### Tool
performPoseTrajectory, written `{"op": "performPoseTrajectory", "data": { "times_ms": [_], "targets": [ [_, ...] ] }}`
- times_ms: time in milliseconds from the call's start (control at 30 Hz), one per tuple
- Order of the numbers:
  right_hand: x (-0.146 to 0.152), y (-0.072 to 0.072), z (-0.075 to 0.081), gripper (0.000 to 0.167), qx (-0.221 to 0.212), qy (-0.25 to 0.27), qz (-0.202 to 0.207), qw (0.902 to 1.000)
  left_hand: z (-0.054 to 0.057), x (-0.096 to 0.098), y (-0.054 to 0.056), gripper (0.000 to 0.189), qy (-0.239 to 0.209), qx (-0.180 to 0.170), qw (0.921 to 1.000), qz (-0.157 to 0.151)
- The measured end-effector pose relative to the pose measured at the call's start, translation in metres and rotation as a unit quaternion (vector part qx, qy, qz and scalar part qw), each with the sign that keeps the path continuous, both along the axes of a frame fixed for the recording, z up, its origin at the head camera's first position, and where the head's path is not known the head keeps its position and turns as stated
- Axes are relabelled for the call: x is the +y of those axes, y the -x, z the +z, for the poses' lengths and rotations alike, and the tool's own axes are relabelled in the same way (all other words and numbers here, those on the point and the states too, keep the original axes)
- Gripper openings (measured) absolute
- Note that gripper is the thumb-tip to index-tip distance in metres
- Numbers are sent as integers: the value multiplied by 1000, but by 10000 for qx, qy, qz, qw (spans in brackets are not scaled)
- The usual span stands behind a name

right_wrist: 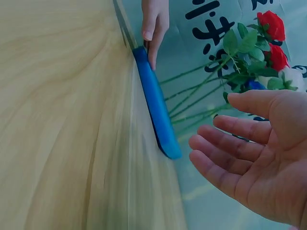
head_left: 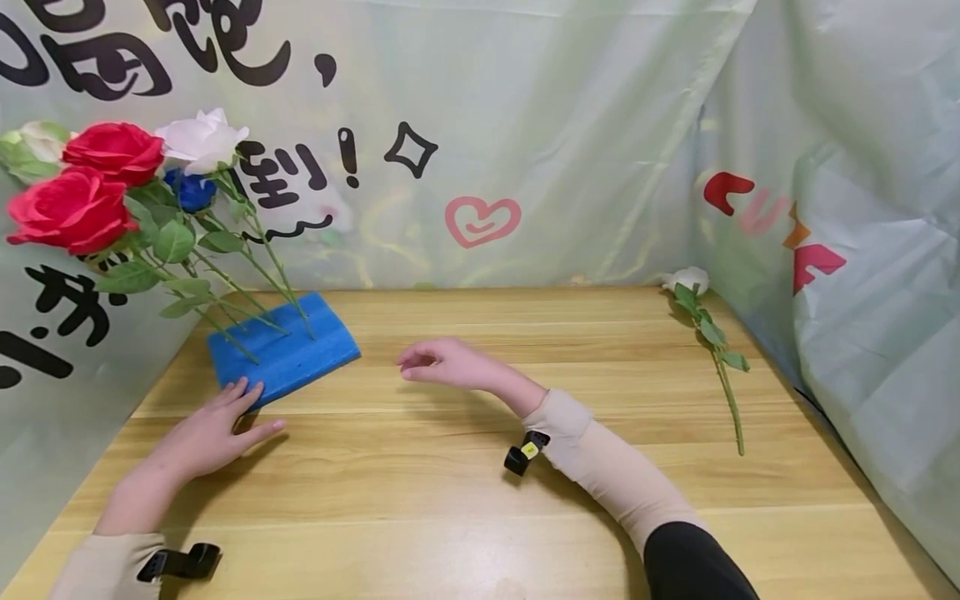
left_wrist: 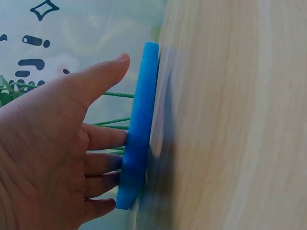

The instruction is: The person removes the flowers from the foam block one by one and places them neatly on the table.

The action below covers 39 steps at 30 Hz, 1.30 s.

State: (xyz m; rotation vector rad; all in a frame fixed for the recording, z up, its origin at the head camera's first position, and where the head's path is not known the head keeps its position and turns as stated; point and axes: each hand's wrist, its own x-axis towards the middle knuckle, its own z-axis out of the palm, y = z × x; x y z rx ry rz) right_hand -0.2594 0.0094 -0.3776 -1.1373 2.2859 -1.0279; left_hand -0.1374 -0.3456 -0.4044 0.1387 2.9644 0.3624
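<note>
A blue foam block (head_left: 322,333) lies flat at the left of the table, with several artificial roses stuck upright in it. Among them are red roses (head_left: 75,210), a white rose (head_left: 201,140) and a small blue rose (head_left: 191,190), their stems leaning left. My left hand (head_left: 206,433) touches the block's near edge with extended fingertips; in the left wrist view those fingers (left_wrist: 106,136) meet the side of the blue block (left_wrist: 141,124). To the right of the block, my right hand (head_left: 450,364) hovers over the table, fingers loosely bent around nothing.
A single white rose (head_left: 686,280) with a leafy green stem (head_left: 727,400) lies at the far right of the wooden table (head_left: 480,500). Printed fabric (head_left: 585,150) hangs as a wall behind and along both sides.
</note>
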Motion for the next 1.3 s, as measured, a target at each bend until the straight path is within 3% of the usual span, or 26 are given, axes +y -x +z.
{"op": "performPoseTrajectory", "data": {
  "times_ms": [200,433,700,933,1100,1300],
  "targets": [
    [-36,0,1,32,256,99,12,9996,0,0,0,92,-8,0,10000,-3],
    [-73,1,-3,33,204,318,25,9993,-2,-3,2,93,29,21,10000,5],
    [-104,6,-14,36,185,734,-442,9962,-1,-1,1,92,53,4,10000,23],
    [-128,20,-24,39,-381,1267,-1021,9859,0,-3,-1,92,54,6,10000,62],
    [-145,28,-29,42,-956,1583,-1330,9737,0,-5,-2,91,65,33,10000,64],
    [-160,34,-29,36,-1333,1790,-1778,9584,-1,-3,-1,91,52,148,9999,-10]
  ]
}}
